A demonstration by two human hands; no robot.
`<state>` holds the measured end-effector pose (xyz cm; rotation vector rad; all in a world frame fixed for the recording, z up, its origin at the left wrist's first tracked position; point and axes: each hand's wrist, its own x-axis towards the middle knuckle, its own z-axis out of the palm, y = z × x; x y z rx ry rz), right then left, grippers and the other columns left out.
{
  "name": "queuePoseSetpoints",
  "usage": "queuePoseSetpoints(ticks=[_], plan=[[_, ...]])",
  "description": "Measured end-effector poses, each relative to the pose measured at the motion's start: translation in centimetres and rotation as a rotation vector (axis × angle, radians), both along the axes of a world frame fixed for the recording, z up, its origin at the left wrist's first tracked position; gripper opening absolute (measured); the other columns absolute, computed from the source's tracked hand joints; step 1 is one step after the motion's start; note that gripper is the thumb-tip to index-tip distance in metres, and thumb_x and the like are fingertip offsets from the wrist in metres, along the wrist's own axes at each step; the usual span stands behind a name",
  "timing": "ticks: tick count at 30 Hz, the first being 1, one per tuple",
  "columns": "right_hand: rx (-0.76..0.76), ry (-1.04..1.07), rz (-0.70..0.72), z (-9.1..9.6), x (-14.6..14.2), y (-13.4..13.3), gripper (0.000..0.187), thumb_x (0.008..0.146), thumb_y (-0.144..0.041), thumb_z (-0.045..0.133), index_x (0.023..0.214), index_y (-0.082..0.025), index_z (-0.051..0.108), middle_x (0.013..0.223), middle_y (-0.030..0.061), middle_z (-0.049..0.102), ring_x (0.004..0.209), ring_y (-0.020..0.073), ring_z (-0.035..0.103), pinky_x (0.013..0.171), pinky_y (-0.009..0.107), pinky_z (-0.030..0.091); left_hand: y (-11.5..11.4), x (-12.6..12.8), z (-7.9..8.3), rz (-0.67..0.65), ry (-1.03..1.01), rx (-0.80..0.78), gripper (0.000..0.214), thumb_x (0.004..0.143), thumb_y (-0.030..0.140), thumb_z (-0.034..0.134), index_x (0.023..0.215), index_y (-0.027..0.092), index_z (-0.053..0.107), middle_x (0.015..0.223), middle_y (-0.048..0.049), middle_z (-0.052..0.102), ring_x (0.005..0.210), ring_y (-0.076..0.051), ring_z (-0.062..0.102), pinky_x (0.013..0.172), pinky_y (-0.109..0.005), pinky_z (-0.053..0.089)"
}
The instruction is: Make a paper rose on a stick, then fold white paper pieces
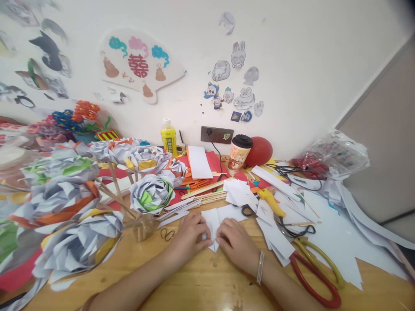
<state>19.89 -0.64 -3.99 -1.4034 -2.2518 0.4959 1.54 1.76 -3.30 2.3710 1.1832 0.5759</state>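
Note:
Between my two hands a small sheet of white paper [212,221] lies on the wooden table, folded to a point at its near end. My left hand [191,235] has its fingers curled and closed on the paper's left edge. Opposite it, my right hand [238,244] presses the right edge with bent fingers, a bracelet round the wrist. Both thumbs come close to the pointed end. Just beyond lies another white sheet [229,212], partly behind the right hand. Small black-handled scissors [247,211] and a yellow glue gun [271,202] rest past my right hand.
Paper flowers [78,242] on sticks crowd the left side. Large red and yellow-handled scissors [316,280] lie at right among white paper scraps [337,233]. Wooden sticks [207,196], a lidded cup [240,153], a yellow bottle [168,138] and a red balloon [260,151] stand or lie toward the wall.

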Motion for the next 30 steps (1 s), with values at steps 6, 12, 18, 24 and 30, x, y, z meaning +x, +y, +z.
queuePoseSetpoints(ticks=[6, 12, 18, 24, 30], plan=[[0.034, -0.039, -0.059, 0.1, -0.6, -0.3, 0.011, 0.082, -0.014, 0.055, 0.072, -0.018, 0.053, 0.077, -0.0002, 0.053, 0.076, 0.0161, 0.046, 0.069, 0.029, 0.033, 0.0, 0.3, -0.3, 0.023, -0.014, -0.016, 0.006, 0.071, 0.023, 0.070, 0.071, 0.021, 0.064, 0.086, -0.0017, 0.058, 0.088, -0.021, 0.049, 0.078, -0.035, 0.035], [0.031, -0.022, -0.087, 0.1, -0.8, -0.6, 0.011, 0.083, -0.014, 0.056, 0.072, -0.018, 0.053, 0.077, -0.0003, 0.053, 0.076, 0.0161, 0.046, 0.070, 0.030, 0.034, -0.4, 0.3, 0.1, 0.051, -0.031, -0.004, 0.005, 0.076, 0.023, 0.063, 0.073, 0.020, 0.063, 0.086, -0.0023, 0.058, 0.089, -0.021, 0.048, 0.079, -0.035, 0.037], [-0.012, 0.082, 0.032, 0.6, 0.8, 0.2, 0.008, 0.077, -0.013, 0.063, 0.074, -0.020, 0.062, 0.082, 0.0006, 0.052, 0.083, 0.0166, 0.048, 0.074, 0.030, 0.037, 0.4, -0.9, 0.6, -0.113, -0.031, -0.077, 0.006, 0.073, 0.015, 0.065, 0.073, 0.021, 0.064, 0.094, -0.0015, 0.058, 0.096, -0.020, 0.048, 0.085, -0.033, 0.036], [-0.006, 0.151, 0.121, 0.7, 1.2, 1.0, 0.011, 0.075, -0.009, 0.063, 0.071, -0.019, 0.061, 0.084, 0.0004, 0.056, 0.084, 0.0158, 0.049, 0.076, 0.030, 0.038, 0.1, -0.3, 0.1, -0.035, -0.045, 0.002, 0.006, 0.075, 0.018, 0.061, 0.070, 0.020, 0.062, 0.087, -0.0017, 0.059, 0.090, -0.020, 0.048, 0.080, -0.033, 0.036], [-0.008, 0.079, 0.012, 0.2, 0.2, 0.7, 0.012, 0.077, -0.010, 0.060, 0.069, -0.019, 0.058, 0.080, 0.0003, 0.055, 0.081, 0.0164, 0.048, 0.073, 0.030, 0.037, -0.4, 0.4, 0.1, 0.036, -0.027, 0.002, 0.009, 0.076, 0.022, 0.061, 0.067, 0.019, 0.059, 0.084, -0.0018, 0.057, 0.087, -0.020, 0.048, 0.078, -0.034, 0.036]])
